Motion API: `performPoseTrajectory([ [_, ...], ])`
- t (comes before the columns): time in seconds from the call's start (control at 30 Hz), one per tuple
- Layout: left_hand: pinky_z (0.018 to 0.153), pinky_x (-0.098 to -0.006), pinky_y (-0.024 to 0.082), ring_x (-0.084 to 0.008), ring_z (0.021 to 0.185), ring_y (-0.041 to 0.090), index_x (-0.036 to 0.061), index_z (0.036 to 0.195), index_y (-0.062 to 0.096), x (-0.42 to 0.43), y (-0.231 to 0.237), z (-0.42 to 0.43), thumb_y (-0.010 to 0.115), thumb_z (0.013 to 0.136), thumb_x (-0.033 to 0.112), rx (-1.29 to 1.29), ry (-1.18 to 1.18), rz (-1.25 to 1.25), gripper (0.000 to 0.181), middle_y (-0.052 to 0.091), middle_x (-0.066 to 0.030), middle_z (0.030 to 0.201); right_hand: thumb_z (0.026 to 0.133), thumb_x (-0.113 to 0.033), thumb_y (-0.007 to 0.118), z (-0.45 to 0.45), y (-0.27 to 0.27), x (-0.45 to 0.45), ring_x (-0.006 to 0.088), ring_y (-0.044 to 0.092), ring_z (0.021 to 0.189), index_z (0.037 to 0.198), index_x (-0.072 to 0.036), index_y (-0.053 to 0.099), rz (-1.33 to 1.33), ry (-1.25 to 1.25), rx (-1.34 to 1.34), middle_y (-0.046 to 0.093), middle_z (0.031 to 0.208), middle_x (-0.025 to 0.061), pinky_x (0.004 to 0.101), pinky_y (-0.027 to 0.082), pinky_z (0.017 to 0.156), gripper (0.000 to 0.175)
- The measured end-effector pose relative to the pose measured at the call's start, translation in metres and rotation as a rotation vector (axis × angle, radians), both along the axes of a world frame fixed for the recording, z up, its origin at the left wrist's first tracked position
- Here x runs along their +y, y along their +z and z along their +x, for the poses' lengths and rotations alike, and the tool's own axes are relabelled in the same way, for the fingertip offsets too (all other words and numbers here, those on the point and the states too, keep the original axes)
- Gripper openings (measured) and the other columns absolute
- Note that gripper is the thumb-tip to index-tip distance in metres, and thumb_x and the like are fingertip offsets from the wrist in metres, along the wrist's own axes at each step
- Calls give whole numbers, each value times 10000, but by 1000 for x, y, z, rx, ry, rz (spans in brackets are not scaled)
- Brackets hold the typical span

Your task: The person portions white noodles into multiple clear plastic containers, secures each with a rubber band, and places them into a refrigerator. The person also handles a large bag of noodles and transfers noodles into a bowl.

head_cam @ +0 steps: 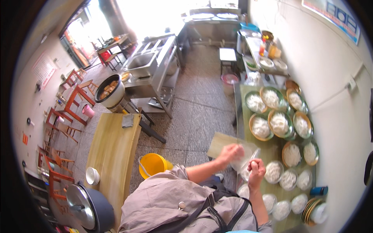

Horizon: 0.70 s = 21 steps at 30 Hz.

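My left hand [231, 153] is blurred at the upper left side of a clear plastic bag [243, 163]; whether its fingers grip the film cannot be told. Fingers of my right hand [256, 171] are closed on the bag's gathered edge. Beneath and beside the bag, bowls of white noodles [274, 171] stand on a long wooden-topped table [263, 160]. Farther along it are green-and-tan bowls, also filled with white noodles [279, 123], some stacked on others.
A yellow bucket [154, 166] is on the floor at left, near a wooden table [112, 145] with white bowls [92, 176] and a large lidded pot [87, 206]. Stacked bowls [313, 211] and a blue cylinder [318, 190] sit by the right wall. A stool [227, 54] stands farther ahead.
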<state>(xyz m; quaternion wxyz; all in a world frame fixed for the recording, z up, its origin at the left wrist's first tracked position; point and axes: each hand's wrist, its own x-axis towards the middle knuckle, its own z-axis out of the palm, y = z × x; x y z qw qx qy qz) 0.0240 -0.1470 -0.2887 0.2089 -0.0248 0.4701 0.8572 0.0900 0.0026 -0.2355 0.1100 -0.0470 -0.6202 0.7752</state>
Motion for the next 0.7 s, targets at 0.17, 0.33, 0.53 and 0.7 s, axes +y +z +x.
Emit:
performPoseTrajectory([
  [0.17, 546, -300, 502, -176, 653, 613, 18, 919, 627, -67, -52, -54, 520, 818, 79, 265, 206, -243, 159, 645, -78, 761, 928, -201, 452, 20, -8, 50, 107, 505, 623, 835, -64, 521, -119, -69, -49, 545, 691, 17, 254, 449, 636, 180],
  [0.33, 364, -204, 245, -48, 408, 297, 30, 1118, 578, -90, -45, -57, 395, 955, 339, -216, 49, -303, 394, 445, 34, 587, 951, -160, 421, 49, -33, 101, 153, 634, 626, 871, -55, 491, -119, -248, -300, 633, 760, 87, 257, 517, 565, 149],
  [0.53, 366, -183, 255, -46, 429, 342, 52, 1276, 483, -10, -32, -8, 342, 989, 347, -267, -644, -322, 435, 604, -26, 780, 955, -172, 426, 57, -75, 97, 135, 619, 591, 904, -52, 499, -67, -143, -345, 631, 768, 80, 238, 499, 526, 149],
  [0.7, 390, -170, 295, -41, 474, 429, 21, 1103, 562, 23, -47, -9, 440, 973, 269, -173, -665, -336, 305, 604, -19, 786, 938, -131, 428, 62, -99, 92, 127, 609, 547, 851, -24, 504, -74, -201, -440, 614, 718, 79, 228, 479, 477, 157],
])
